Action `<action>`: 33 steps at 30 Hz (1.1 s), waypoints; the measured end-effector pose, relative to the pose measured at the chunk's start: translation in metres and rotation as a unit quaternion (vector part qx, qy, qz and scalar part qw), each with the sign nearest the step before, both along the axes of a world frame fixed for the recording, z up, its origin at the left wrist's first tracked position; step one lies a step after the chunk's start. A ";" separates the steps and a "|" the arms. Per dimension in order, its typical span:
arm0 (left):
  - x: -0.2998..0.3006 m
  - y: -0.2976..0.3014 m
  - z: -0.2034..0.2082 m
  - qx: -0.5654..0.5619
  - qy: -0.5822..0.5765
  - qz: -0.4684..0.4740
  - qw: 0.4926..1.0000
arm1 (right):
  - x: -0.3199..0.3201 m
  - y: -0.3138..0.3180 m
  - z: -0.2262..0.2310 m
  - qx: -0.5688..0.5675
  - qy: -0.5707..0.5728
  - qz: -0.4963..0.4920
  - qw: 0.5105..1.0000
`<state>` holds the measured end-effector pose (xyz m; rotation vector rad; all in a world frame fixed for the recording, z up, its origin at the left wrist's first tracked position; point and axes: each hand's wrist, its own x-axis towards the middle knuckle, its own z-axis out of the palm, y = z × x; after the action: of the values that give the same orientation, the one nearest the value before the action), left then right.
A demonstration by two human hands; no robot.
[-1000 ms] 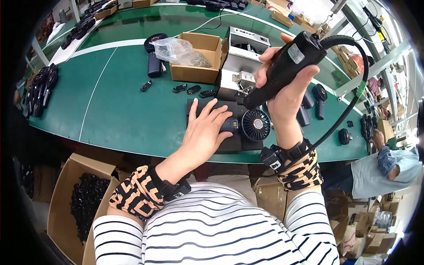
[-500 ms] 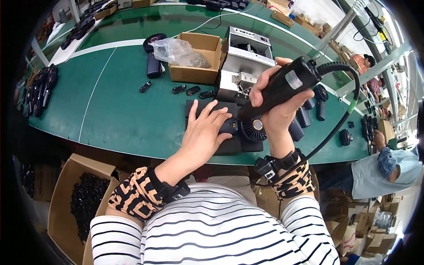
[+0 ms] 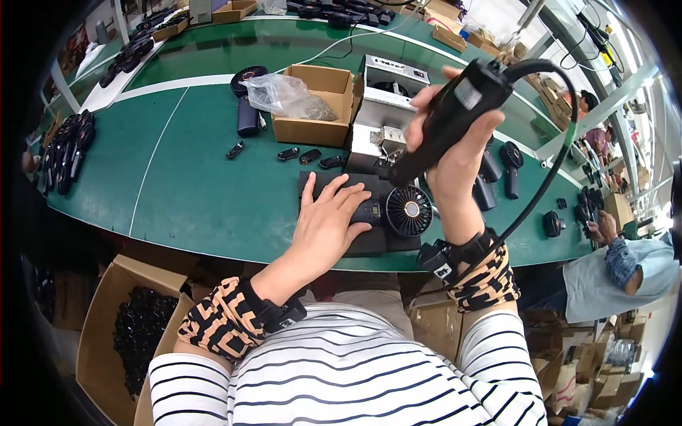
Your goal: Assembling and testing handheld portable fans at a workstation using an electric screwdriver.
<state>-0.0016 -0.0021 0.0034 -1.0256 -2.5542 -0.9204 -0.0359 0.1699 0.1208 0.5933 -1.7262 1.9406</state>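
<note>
A dark handheld fan [image 3: 408, 211] with a round ribbed head lies on a black block [image 3: 369, 244] at the bench's near edge. My left hand [image 3: 323, 216] rests over its handle, fingers spread across the block. The thumb and index finger straddle the handle beside a small display, holding it down. In my right hand [image 3: 458, 160] is a black corded electric screwdriver [image 3: 455, 113], tilted with its lower end toward the fan. That end hangs just above where handle and head meet, apart from them. The bit is too small to make out.
Behind the block stand a metal machine [image 3: 387, 106] and an open cardboard box [image 3: 309, 130] with a plastic bag. Several small dark parts [image 3: 310, 155] lie before the box. More fans [image 3: 511, 167] are at right. A black cable [image 3: 540, 199] loops past my right forearm; a co-worker [image 3: 618, 266] works at far right.
The screwdriver has lifted up and away from the fan in my right hand, uncovering the fan's head. My left hand stays on the handle.
</note>
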 end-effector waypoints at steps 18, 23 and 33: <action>-0.003 0.002 -0.004 0.006 0.019 0.010 1.000 | 0.027 -0.009 -0.002 0.041 0.028 -0.062 0.997; -0.003 0.001 -0.004 0.019 0.025 0.005 0.999 | 0.046 -0.014 -0.011 0.024 -0.009 -0.048 0.999; 0.000 0.001 -0.002 0.023 0.036 -0.001 0.999 | 0.050 -0.015 -0.027 -0.011 -0.022 -0.066 0.998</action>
<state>-0.0019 -0.0007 0.0010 -1.0295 -2.4617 -0.9227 0.0139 0.1553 0.0935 0.4214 -1.7236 1.8907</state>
